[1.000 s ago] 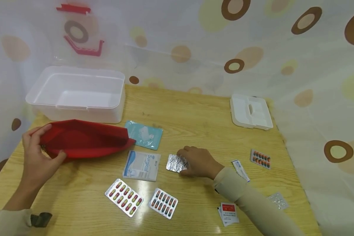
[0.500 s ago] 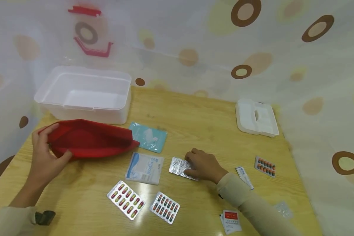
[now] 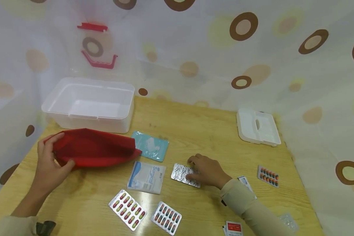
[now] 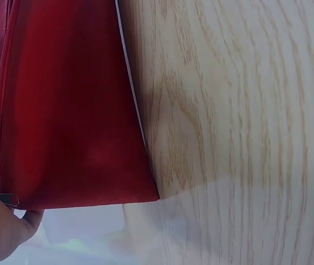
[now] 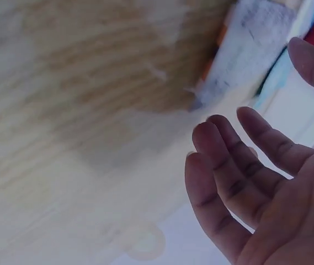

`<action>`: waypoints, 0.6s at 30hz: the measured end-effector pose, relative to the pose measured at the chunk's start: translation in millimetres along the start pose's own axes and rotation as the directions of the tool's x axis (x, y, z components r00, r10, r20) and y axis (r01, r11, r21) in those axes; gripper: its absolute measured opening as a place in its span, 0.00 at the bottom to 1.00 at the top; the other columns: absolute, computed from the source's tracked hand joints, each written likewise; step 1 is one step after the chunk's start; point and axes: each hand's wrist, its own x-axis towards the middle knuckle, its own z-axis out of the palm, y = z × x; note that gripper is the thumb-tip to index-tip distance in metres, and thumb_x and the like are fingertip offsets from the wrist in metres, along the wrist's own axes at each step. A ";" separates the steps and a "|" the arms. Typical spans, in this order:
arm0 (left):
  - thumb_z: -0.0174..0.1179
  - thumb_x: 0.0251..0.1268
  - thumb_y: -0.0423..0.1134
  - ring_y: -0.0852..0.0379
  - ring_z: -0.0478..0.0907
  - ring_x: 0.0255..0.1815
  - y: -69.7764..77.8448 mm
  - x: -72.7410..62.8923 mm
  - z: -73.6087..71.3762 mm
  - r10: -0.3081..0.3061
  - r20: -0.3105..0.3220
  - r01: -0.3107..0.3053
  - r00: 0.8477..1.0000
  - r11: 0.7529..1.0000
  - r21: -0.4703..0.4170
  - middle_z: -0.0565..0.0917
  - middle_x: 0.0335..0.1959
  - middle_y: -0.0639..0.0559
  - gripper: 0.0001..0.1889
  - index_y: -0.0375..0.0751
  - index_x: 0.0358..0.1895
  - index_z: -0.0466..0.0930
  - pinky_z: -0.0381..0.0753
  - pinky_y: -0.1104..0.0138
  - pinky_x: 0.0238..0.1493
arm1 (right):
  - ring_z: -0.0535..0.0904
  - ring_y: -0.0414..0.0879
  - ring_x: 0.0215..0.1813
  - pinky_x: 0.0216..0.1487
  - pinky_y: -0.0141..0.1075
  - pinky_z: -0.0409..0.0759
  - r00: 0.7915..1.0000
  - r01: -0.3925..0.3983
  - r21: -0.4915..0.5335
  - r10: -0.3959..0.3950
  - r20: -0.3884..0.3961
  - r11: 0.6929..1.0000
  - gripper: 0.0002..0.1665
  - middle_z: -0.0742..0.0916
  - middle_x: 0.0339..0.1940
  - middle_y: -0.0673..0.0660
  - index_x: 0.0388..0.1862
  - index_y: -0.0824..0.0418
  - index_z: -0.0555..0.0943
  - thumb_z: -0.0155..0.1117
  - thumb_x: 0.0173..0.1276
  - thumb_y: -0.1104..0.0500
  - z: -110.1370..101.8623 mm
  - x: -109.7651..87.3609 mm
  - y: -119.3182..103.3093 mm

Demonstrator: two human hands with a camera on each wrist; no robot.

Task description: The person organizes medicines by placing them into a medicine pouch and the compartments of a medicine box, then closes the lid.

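Observation:
At the left, my left hand [image 3: 51, 170] grips one end of a red zip pouch [image 3: 91, 147], its mouth spread open. In the left wrist view the zipper pull [image 4: 6, 197] sits beside the hand. My right hand [image 3: 210, 172] is over the right end of a silver blister pack [image 3: 181, 173], foil side up. In the right wrist view the right hand's [image 5: 278, 204] fingers are loosely bent, thumb apart, with the pack beyond them. A Surgical packet [image 3: 147, 177] and a teal packet [image 3: 151, 146] lie between pouch and pack.
Capsule blister packs [image 3: 128, 209] [image 3: 166, 218] lie in front, another [image 3: 267, 176] at right. A white box [image 3: 88, 123] stands behind the pouch; a white tray [image 3: 258, 127] lies back right. A small box [image 3: 247, 186], red-white sachets [image 3: 233, 227] and a clear blister [image 3: 288, 222] are nearby.
The right hand has shifted slightly right over the silver pack, so more of its foil shows. The left hand keeps its hold on the pouch. The head view has shifted.

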 end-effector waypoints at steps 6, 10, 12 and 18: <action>0.60 0.40 0.17 0.79 0.58 0.56 0.9 3.3 0.4 0.005 0.022 -0.005 1.000 1.000 0.002 0.55 0.57 0.76 0.44 0.30 0.71 0.63 0.58 0.89 0.49 | 0.81 0.46 0.45 0.37 0.44 0.82 1.000 -0.002 0.002 0.002 0.008 1.000 0.37 0.84 0.49 0.54 0.58 0.58 0.80 0.76 0.55 0.40 -2.0 -3.1 0.0; 0.60 0.42 0.18 0.79 0.58 0.55 1.7 7.0 0.4 0.010 0.034 -0.010 0.999 1.000 -0.005 0.55 0.57 0.76 0.44 0.30 0.71 0.62 0.59 0.89 0.48 | 0.80 0.45 0.45 0.38 0.44 0.82 1.000 -0.004 -0.014 0.004 -0.013 1.000 0.39 0.82 0.50 0.54 0.59 0.57 0.80 0.77 0.54 0.38 1.8 -2.4 -0.1; 0.61 0.42 0.18 0.79 0.58 0.56 1.5 6.5 -0.7 0.016 0.032 -0.016 0.999 1.000 -0.006 0.55 0.58 0.76 0.43 0.30 0.71 0.62 0.59 0.90 0.49 | 0.80 0.45 0.45 0.38 0.44 0.82 1.000 0.001 -0.009 -0.001 -0.024 1.000 0.39 0.82 0.50 0.54 0.59 0.56 0.80 0.77 0.54 0.38 3.1 -2.7 -1.0; 0.61 0.41 0.17 0.80 0.58 0.55 -1.2 1.7 -0.5 0.020 0.031 -0.020 0.999 1.000 0.005 0.55 0.58 0.77 0.44 0.28 0.71 0.62 0.59 0.89 0.46 | 0.78 0.44 0.43 0.38 0.45 0.82 1.000 0.019 0.006 -0.019 -0.009 1.000 0.39 0.82 0.48 0.55 0.60 0.59 0.79 0.77 0.55 0.40 4.5 -6.6 -2.5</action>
